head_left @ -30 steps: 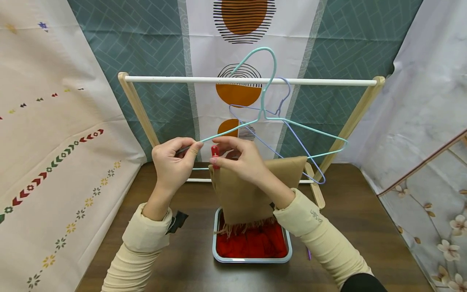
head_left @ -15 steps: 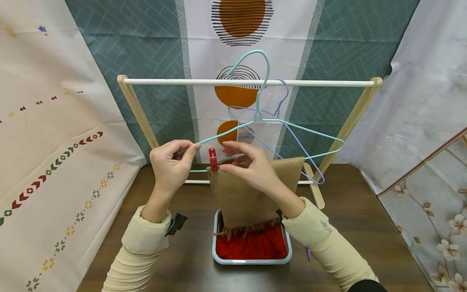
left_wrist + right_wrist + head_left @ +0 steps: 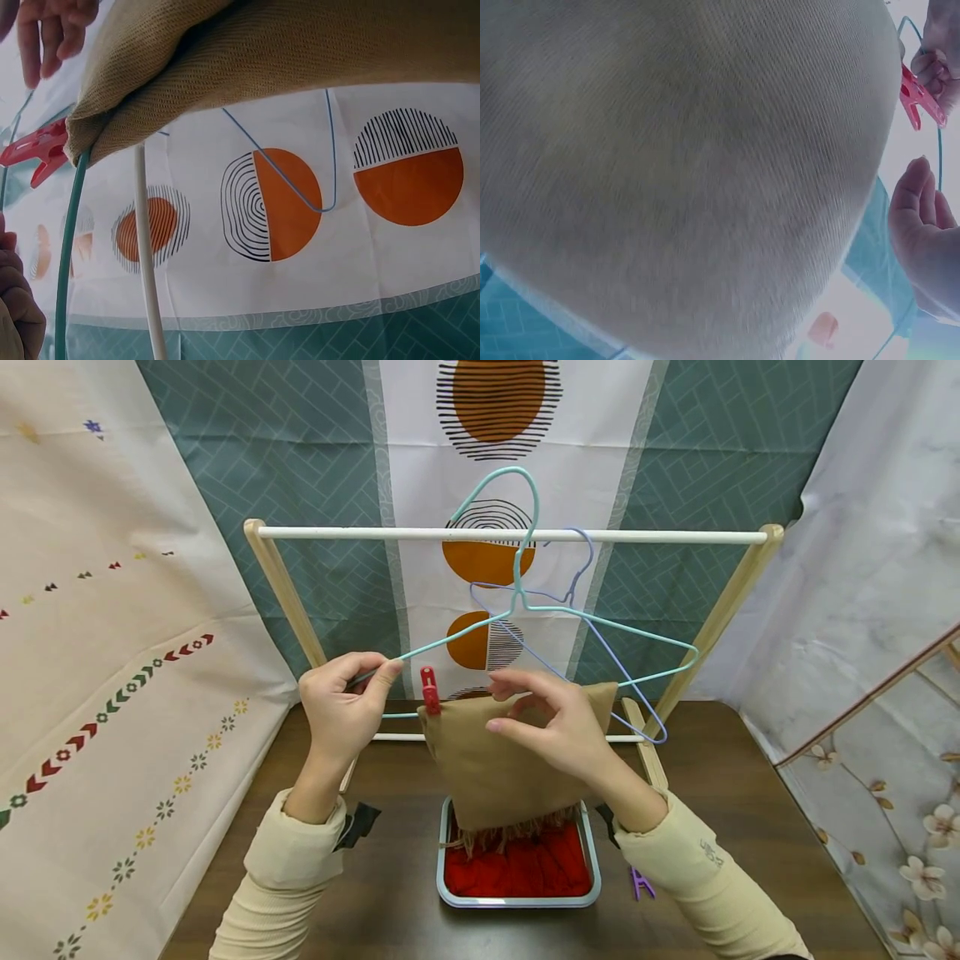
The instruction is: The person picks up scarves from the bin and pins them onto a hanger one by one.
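Observation:
My left hand [image 3: 341, 706] pinches the left end of a mint-green hanger [image 3: 600, 622] between thumb and curled fingers. Draped over the hanger's lower bar is a tan scarf [image 3: 510, 768] with a fringed hem. A red clothespin [image 3: 430, 691] clips the scarf's top left corner to that bar; in the left wrist view the clothespin [image 3: 41, 150] bites the fold beside the green bar. My right hand [image 3: 555, 722], fingers loosely bent and holding nothing, hovers in front of the scarf, right of the clothespin. In the right wrist view the scarf [image 3: 690, 165] fills most of the frame.
A drying rack with a white rail [image 3: 337, 533] stands behind, and a blue-purple hanger [image 3: 615, 660] hangs from it. Below the scarf, a tray [image 3: 517, 902] holds red fabric [image 3: 517, 864]. A purple clothespin [image 3: 641, 883] lies on the brown table [image 3: 397, 893], right of the tray.
My right hand has let go of the red clothespin and moved right and slightly down, leaving it clipped on the scarf. The green hanger has shifted slightly left with my left hand.

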A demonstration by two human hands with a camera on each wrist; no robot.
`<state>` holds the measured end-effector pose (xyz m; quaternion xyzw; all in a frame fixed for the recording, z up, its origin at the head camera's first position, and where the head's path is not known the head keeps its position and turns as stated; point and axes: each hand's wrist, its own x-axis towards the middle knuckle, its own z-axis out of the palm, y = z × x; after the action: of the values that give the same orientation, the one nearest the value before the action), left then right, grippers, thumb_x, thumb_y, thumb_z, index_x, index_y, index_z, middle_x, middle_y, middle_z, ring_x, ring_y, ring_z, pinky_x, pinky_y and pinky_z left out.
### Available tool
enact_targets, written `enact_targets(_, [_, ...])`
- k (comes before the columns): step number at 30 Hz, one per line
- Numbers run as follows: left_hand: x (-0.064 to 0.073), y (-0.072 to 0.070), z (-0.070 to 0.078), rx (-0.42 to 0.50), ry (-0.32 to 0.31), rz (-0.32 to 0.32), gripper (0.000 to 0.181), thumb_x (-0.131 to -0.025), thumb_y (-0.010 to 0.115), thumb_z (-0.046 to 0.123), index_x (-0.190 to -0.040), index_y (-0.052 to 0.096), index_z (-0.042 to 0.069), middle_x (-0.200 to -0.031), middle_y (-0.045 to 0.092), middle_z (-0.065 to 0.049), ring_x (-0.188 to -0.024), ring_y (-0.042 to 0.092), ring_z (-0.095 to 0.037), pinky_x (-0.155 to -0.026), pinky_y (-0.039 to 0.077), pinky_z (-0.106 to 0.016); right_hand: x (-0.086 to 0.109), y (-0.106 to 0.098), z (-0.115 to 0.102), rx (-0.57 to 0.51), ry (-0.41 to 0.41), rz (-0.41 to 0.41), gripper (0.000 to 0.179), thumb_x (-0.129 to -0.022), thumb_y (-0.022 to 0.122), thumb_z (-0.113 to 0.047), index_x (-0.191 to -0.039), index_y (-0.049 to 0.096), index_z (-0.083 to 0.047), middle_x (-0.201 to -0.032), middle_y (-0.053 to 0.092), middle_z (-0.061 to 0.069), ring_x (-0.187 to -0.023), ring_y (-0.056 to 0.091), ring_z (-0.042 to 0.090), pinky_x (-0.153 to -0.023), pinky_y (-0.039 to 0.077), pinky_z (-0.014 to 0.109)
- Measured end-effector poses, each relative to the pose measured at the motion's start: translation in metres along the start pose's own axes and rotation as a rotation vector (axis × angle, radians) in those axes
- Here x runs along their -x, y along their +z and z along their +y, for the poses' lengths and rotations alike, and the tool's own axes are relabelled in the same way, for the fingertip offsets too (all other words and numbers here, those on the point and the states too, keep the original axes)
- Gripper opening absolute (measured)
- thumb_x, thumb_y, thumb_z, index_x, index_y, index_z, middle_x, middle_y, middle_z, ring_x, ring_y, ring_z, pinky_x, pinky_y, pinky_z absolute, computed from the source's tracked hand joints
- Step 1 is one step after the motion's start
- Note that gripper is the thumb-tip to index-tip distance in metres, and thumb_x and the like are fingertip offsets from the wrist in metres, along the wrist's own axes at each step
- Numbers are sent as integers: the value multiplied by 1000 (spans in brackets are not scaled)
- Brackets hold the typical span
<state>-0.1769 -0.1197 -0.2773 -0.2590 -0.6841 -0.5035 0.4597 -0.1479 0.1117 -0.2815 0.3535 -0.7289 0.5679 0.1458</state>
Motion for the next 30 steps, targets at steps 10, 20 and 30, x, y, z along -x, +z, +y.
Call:
enact_targets(10, [0, -5, -2, -9, -11, 9, 10, -67, 71, -12, -64, 65, -6, -55, 56, -9, -45, 33, -5, -45, 27, -16, 15, -15, 0, 77, -83, -33, 40, -69, 72, 9, -108, 60, 7, -97, 63, 17, -86, 58, 25, -70, 50, 30])
enact_targets(20, [-2, -8, 1, -11, -6, 18, 10, -67, 71, -12, -63, 65, -6, -55, 55, -8, -44, 31, -5, -45, 25, -15, 28, -32, 2, 97, -116, -49, 39, -67, 74, 9, -104, 61, 7, -95, 64, 18, -87, 61, 23, -70, 50, 27])
enact_targets(30, [-4, -9, 4, -4, -14, 22, 11, -67, 72, -13, -62, 65, -6, -55, 54, -3, -45, 32, -6, -45, 25, -15, 45, -54, 1, 173, -139, -23, 42, -63, 74, 11, -103, 63, 5, -90, 65, 11, -81, 59, 16, -68, 48, 22])
